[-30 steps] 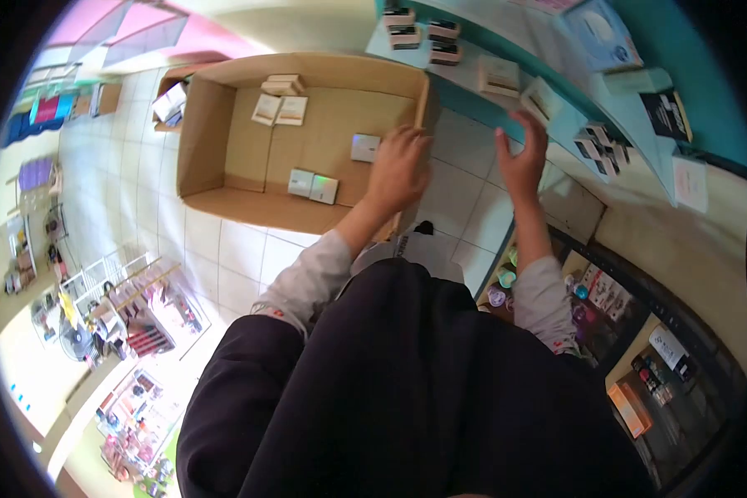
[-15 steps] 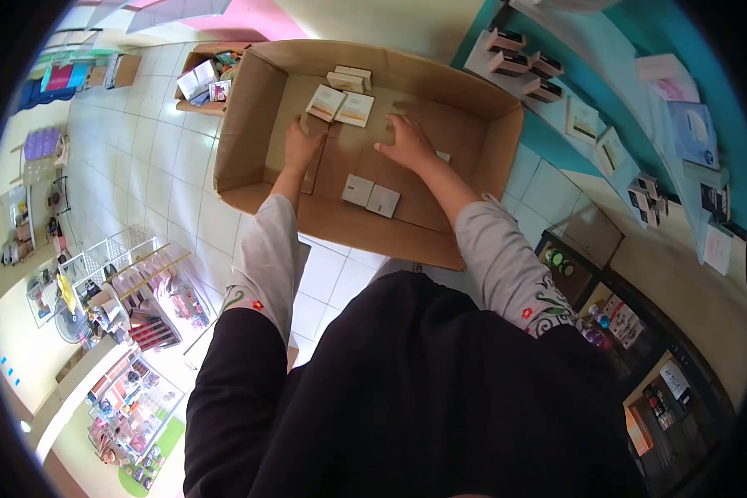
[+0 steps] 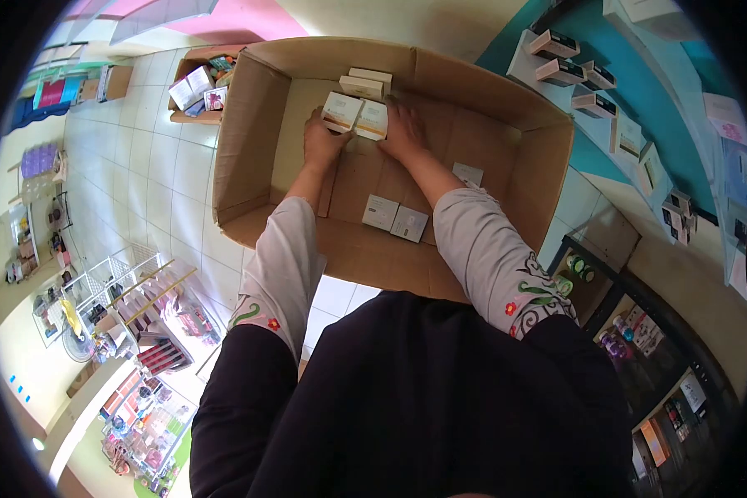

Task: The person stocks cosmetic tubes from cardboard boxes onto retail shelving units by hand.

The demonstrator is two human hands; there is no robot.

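Inside a large cardboard box [image 3: 249, 133], two small white cartons sit side by side, with my hands closed in on them from either side. My left hand [image 3: 324, 141] has its fingers on the left carton [image 3: 341, 109], thumb along the near edge. Against the right carton [image 3: 373, 118] my right hand [image 3: 404, 133] presses its fingers and thumb. Just beyond stand two more cartons [image 3: 365, 83] by the far wall. Nearer to me, a pair of flat white cartons [image 3: 381, 212] lies on the box floor, and another carton [image 3: 468, 173] rests beside my right forearm.
To the left, a smaller open box [image 3: 192, 62] of mixed packages stands on the tiled floor [image 3: 153, 166]. Wall shelves [image 3: 593, 116] with small boxes run along the right. A dark glass cabinet [image 3: 639, 332] is at the lower right, and clothes racks [image 3: 153, 307] stand at the left.
Both hands have come in from apart and closed on the two cartons, which now look raised or tilted. The view has shifted slightly, so the carton by my right forearm shows more fully.
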